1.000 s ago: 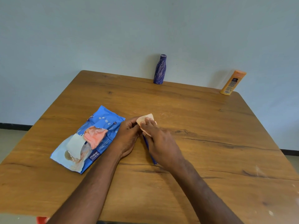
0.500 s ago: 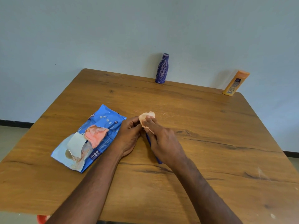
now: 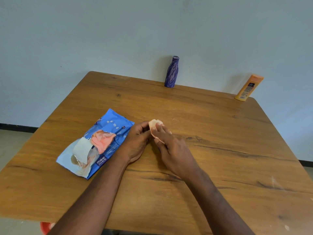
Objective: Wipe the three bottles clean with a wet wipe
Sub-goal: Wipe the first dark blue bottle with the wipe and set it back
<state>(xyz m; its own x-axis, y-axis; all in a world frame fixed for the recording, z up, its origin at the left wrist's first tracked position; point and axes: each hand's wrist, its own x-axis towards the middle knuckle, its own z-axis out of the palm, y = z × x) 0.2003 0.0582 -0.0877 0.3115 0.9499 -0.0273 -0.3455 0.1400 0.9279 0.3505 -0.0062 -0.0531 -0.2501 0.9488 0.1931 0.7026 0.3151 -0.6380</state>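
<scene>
My left hand (image 3: 137,141) and right hand (image 3: 172,150) meet at the middle of the wooden table (image 3: 220,150). My right fingers hold a pale peach wet wipe (image 3: 155,124) wrapped over the end of a slim blue bottle (image 3: 158,148), which is almost wholly hidden between my hands. My left fingers curl round that bottle from the left. A purple patterned bottle (image 3: 171,72) stands upright at the table's far edge. An orange bottle (image 3: 249,88) stands at the far right corner, leaning towards the wall.
An open blue wet-wipe pack (image 3: 111,128) lies left of my left hand, with a pink wipe (image 3: 103,140) sticking out of its flap. A red object (image 3: 44,228) shows below the table's near edge. A pale wall runs behind the table.
My right fingers have slid along the wipe, which is now bunched more tightly. The blue sliver below my right wrist is now covered. The view has shifted slightly.
</scene>
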